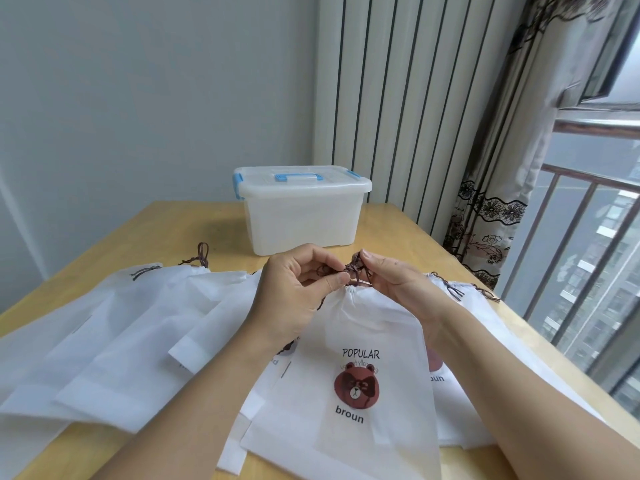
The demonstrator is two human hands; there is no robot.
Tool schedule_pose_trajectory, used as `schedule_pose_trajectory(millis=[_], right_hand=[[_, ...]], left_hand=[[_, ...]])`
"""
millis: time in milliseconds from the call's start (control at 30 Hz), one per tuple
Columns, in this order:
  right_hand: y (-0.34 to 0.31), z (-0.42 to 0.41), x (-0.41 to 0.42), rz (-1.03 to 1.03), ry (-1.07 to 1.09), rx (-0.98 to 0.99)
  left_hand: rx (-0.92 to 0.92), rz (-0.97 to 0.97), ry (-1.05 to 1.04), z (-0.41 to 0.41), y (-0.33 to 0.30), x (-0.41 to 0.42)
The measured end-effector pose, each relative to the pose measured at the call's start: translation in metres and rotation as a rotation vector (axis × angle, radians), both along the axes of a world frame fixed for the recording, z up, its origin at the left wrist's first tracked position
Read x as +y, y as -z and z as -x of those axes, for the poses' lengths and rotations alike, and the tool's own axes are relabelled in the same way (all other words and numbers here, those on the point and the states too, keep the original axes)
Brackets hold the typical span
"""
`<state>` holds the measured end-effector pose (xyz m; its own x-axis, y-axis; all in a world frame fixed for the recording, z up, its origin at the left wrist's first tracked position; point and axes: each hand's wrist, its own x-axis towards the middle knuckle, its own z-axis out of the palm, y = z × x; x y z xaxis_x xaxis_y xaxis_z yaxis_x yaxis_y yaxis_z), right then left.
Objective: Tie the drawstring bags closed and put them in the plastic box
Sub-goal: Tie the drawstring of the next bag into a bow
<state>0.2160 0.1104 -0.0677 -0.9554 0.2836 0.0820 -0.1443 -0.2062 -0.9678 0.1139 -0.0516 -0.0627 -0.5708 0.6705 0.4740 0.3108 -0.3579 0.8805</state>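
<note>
A white drawstring bag [356,341] with a brown bear print and the words "POPULAR" and "broun" lies in front of me, its mouth gathered tight. My left hand [298,289] and my right hand [398,282] both pinch its dark brown drawstring [353,266] just above the gathered mouth, where the cord is knotted. Several more white drawstring bags [131,327] lie spread flat to the left and under the printed one, and others [460,306] lie to the right. The translucent plastic box [301,216] with blue latches and handle stands behind, its lid on.
Everything rests on a light wooden table [194,223] against a pale wall. A striped and lace curtain [485,209] hangs at the right, beside a window with a metal railing [588,237]. The table's right edge runs close to the bags.
</note>
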Motion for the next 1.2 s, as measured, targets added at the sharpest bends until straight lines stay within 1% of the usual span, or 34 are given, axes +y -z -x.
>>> schedule_pose_trajectory(millis=[300, 433, 567, 667, 733, 833, 900, 1000, 1033, 1067, 1100, 1200], right_hand=[[0.000, -0.001, -0.001, -0.066, 0.021, -0.064], [-0.007, -0.013, -0.008, 0.061, -0.018, -0.111], [-0.008, -0.017, -0.004, 0.094, -0.052, -0.190], [-0.010, -0.015, -0.001, 0.098, 0.016, -0.168], [-0.013, -0.008, 0.001, 0.075, 0.092, -0.139], [-0.012, 0.015, 0.007, 0.020, 0.233, -0.153], [-0.012, 0.022, 0.005, 0.082, 0.227, -0.143], [-0.006, 0.016, 0.006, 0.337, 0.129, -0.135], [-0.004, 0.014, 0.005, 0.368, 0.110, -0.169], [-0.001, 0.015, 0.007, 0.332, 0.109, -0.221], [0.001, 0.015, 0.010, 0.253, 0.128, -0.264], [0.000, 0.005, 0.005, 0.089, 0.025, -0.241]], left_hand=[[-0.041, -0.028, 0.046, -0.001, -0.002, -0.001], [-0.023, -0.002, 0.014, 0.000, 0.000, 0.001], [0.018, 0.035, -0.005, -0.001, 0.002, 0.001], [0.032, 0.050, -0.025, -0.003, 0.002, 0.002], [0.043, 0.050, -0.049, -0.002, 0.002, 0.002], [0.056, 0.057, -0.071, -0.002, 0.004, 0.002], [0.080, 0.067, -0.082, -0.002, 0.005, 0.004], [0.120, 0.086, -0.102, -0.001, 0.008, 0.005], [0.142, 0.092, -0.108, -0.001, 0.008, 0.005], [0.170, 0.098, -0.112, -0.002, 0.008, 0.005], [0.197, 0.101, -0.111, -0.003, 0.008, 0.004], [0.249, 0.101, -0.091, -0.005, 0.004, 0.000]])
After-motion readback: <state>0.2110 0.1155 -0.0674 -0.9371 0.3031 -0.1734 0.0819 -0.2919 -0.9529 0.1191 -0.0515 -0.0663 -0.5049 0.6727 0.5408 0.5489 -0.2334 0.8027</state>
